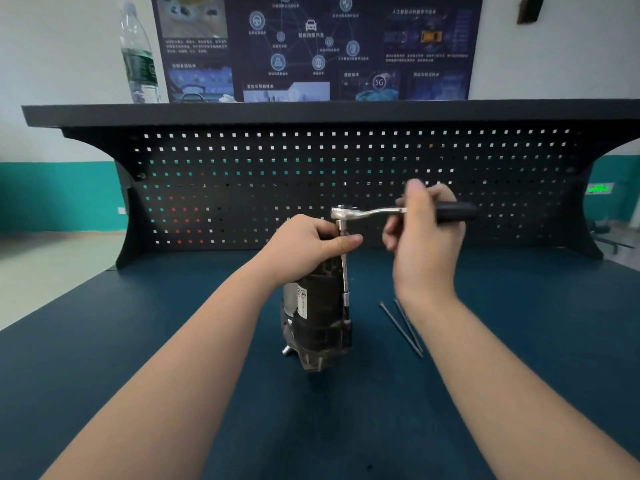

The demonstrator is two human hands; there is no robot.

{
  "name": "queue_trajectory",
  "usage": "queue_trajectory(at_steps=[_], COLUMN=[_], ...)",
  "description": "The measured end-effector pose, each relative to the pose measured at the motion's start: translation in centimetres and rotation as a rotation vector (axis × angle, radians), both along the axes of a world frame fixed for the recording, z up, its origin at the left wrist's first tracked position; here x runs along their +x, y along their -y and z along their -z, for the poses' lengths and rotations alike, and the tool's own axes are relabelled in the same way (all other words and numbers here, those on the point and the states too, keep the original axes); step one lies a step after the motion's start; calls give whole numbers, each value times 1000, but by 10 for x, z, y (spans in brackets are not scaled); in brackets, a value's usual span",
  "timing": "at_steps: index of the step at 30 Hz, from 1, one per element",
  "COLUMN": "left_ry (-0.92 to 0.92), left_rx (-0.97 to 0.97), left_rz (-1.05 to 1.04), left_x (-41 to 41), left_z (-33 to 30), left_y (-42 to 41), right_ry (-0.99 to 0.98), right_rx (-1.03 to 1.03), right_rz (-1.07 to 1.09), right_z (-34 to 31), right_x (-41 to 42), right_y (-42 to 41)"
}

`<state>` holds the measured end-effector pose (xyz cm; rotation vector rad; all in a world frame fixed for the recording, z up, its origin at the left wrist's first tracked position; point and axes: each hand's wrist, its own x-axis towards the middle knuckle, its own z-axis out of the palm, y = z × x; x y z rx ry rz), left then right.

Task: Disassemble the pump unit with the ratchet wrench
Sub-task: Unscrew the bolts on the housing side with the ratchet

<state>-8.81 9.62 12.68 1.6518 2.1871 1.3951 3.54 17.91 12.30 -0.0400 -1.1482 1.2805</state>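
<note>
Right hand [424,233] wraps the ratchet wrench [377,213] handle, which runs sideways rightward from the upright extension. Left hand [308,244] clamps the top of the pump unit [317,320], standing upright mid-tabletop [138,341], directly under the socket.

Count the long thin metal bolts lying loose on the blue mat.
2: both long thin metal bolts lie crossed right of the black pump unit; the right forearm may hide more.

Both forearms are extended over the worktop.
The left hand [304,242] is curled in a grip, thumb pointed right; the right hand [424,230] is raised, blurred, fingers [391,237] loosely curled around a handle.
</note>
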Motion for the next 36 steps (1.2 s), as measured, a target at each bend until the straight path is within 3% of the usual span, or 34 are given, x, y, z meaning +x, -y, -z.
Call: queue_trajectory(at_steps=[3, 5, 9, 11, 14, 16, 24, 28, 36], left_ry=[-95, -57, 59, 27, -49, -44, -178, -206, -77], left_rx=[-20, -14, -5, -60, -139, -92, 122, 317, 629], left_rz=[-47, -30, 114, 115, 97, 50, -165, -314, -641], left_x=[-4, -7, -5, -7, -7, 0, 38, 57, 77], left_z=[-4, -4, -5, -6, -7, -4, 28, 49, 89], left_y=[-1, 0, 4, 4, 6, 6, 2, 22, 57], right_ry=[116, 154, 23, -127, -336, -448, -630, -625, -577], right_rx=[653, 720, 93, -197, -510, -629, -920, -851, -841], right_rz=[395, 415, 38, -113, -319, -426, -584, -601, -604], right_z=[16, 21, 0, -4, 3, 16, 95, 93, 91], right_x=[-2, -3, 4, 8, 25, 39, 57, 66, 59], right_y=[34, 39, 20, 2, -25, -42, -57, -66, -58])
